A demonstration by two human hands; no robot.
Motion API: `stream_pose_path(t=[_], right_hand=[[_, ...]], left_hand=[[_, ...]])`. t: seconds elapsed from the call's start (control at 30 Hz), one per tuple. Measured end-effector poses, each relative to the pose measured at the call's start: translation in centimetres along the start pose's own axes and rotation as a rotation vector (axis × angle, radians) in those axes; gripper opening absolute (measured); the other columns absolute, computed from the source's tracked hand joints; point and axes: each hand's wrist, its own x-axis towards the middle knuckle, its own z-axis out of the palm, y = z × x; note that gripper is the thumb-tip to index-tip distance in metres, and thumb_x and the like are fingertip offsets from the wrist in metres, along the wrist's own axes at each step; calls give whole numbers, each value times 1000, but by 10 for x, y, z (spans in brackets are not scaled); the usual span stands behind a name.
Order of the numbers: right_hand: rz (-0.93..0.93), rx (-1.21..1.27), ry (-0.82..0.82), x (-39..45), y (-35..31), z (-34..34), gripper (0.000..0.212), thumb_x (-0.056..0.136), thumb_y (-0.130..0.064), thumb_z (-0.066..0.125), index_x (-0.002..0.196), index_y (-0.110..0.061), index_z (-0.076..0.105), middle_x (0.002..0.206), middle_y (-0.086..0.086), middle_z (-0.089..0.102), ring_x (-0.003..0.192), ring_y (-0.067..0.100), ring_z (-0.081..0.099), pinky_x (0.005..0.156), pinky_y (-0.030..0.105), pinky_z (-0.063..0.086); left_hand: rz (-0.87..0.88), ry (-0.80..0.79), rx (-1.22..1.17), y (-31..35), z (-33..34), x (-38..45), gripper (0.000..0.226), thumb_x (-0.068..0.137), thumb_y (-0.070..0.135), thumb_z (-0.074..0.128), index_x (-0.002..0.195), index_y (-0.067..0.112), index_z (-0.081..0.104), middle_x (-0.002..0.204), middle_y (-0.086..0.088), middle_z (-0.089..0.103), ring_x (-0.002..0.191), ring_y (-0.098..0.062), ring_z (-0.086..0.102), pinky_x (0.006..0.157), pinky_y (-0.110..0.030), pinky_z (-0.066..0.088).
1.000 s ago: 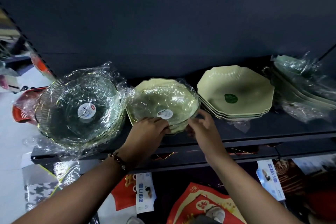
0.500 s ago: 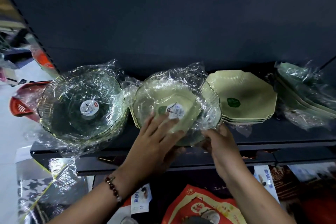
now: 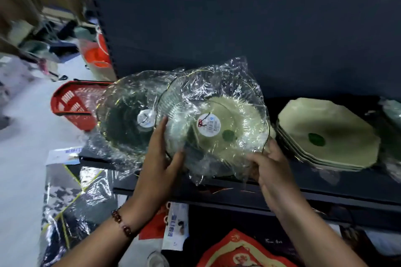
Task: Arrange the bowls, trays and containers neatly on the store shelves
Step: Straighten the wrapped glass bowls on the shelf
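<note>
From the head camera, a clear glass bowl wrapped in crinkled plastic film point(image 3: 213, 123) is held tilted up toward the viewer, just above the near edge of the dark shelf point(image 3: 303, 193). Its left rim overlaps the wrapped stack of clear bowls point(image 3: 130, 115) standing to its left. A pale green dish shows through its base, though I cannot tell whether the bowl still touches it.

The left hand point(image 3: 161, 158) lies along the bowl's lower left rim, fingers nearly straight against the film and thumb pressed to its face. The right hand point(image 3: 268, 165) curls round the lower right rim, fingers tucked behind the wrap.

The bowl looks rigid, fairly heavy for its size, and breakable. The film is loose and glossy, so it probably slides over the glass; a grip on the film alone would likely slip. The safest hold seems to be at the rim on opposite sides, fingers beneath, as both hands roughly have it.

To the right, apart from the bowl, sits a stack of octagonal green plates point(image 3: 325, 134). A red basket point(image 3: 73, 102) stands on the floor at far left.
</note>
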Motion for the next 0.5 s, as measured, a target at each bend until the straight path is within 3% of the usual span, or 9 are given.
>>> stream_pose_path(t=[0.07, 0.1, 0.17, 0.2, 0.27, 0.33, 0.43, 0.5], right_hand=[[-65, -92, -56, 7, -6, 19, 43, 87, -9, 59, 115, -42, 56, 106, -3, 71, 95, 20, 68, 79, 40, 53], [-97, -136, -88, 9, -10, 30, 45, 87, -11, 59, 117, -45, 54, 105, -4, 71, 94, 20, 69, 80, 41, 54], [-156, -220, -138, 14, -18, 52, 44, 86, -15, 59, 115, -48, 52, 100, 1, 72, 88, 29, 69, 79, 49, 56], [-170, -250, -157, 18, -21, 63, 43, 85, -17, 59, 113, -50, 53, 96, 3, 72, 85, 35, 68, 77, 53, 56], [-182, -325, -163, 29, -22, 85, 42, 78, -24, 58, 111, -50, 53, 93, 2, 72, 83, 35, 68, 77, 55, 56], [-205, -433, -148, 43, -21, 108, 51, 71, -30, 55, 120, -44, 51, 96, -4, 71, 87, 25, 68, 80, 50, 55], [-273, -627, -103, 62, -16, 138, 66, 78, -29, 48, 142, -31, 32, 131, 2, 58, 107, 27, 60, 87, 42, 50], [-305, -741, -70, 72, -13, 152, 74, 86, -23, 45, 152, -28, 11, 156, 4, 30, 125, 31, 49, 92, 39, 48]], left_hand=[[21, 63, 59, -7, -16, 4, 68, 93, 33, 52, 152, 26, 18, 148, 32, 16, 127, 15, 36, 108, -18, 32], [20, 94, 89, -10, -25, 7, 67, 95, 32, 51, 153, 24, 17, 150, 28, 16, 122, 16, 40, 106, -17, 33], [2, 141, 168, -21, -43, 12, 66, 97, 31, 50, 153, 25, 15, 153, 21, 17, 118, -10, 55, 105, -37, 40], [-7, 166, 211, -28, -52, 15, 67, 96, 32, 49, 153, 25, 16, 153, 17, 19, 123, -22, 52, 106, -45, 39], [-28, 209, 286, -41, -68, 22, 70, 90, 33, 47, 152, 18, 19, 155, 3, 26, 139, -25, 34, 111, -49, 31], [-69, 232, 373, -52, -81, 29, 71, 87, 32, 45, 151, 12, 21, 155, -10, 30, 142, -28, 26, 113, -51, 27], [-131, 219, 460, -66, -90, 37, 68, 90, 32, 38, 151, 8, 18, 156, -16, 24, 145, -32, 17, 115, -53, 19], [-148, 199, 502, -75, -91, 42, 67, 92, 32, 35, 151, 6, 16, 155, -21, 21, 145, -35, 15, 115, -53, 18]])
